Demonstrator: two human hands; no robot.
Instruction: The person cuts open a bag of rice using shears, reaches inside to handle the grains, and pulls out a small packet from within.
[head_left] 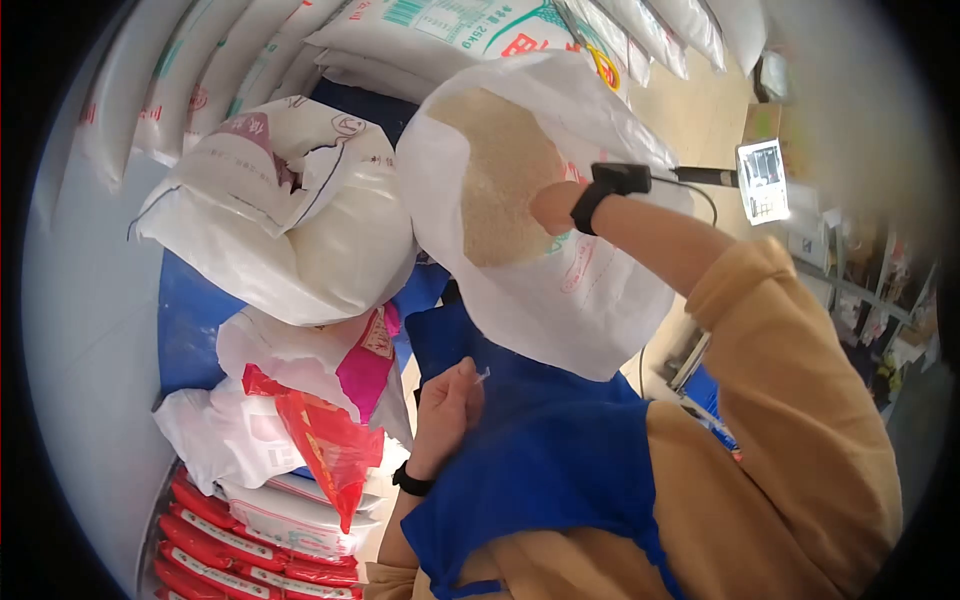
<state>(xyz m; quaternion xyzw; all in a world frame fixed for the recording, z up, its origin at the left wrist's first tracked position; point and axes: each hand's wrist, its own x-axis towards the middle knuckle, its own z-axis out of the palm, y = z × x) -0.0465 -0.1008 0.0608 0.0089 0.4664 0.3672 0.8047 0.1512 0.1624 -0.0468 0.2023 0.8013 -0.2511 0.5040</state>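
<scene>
A large white woven sack (560, 320) stands open with its rim spread wide, and pale tan grain (500, 180) shows inside. My right hand (555, 208) reaches into the sack at the grain's edge; its fingers are hidden, so I cannot see what they hold. My left hand (455, 400) is closed in front of the blue apron (540, 430), below the sack. A small clear bit of plastic (483, 375) sticks out at its fingertips. Each wrist wears a black band.
Another white sack (330, 230), partly open, stands left of the grain sack. Below it lie white and red plastic bags (320, 430). Red packets (220, 540) are stacked at lower left. Full white sacks (430, 30) line the back. A lit screen (763, 180) stands at right.
</scene>
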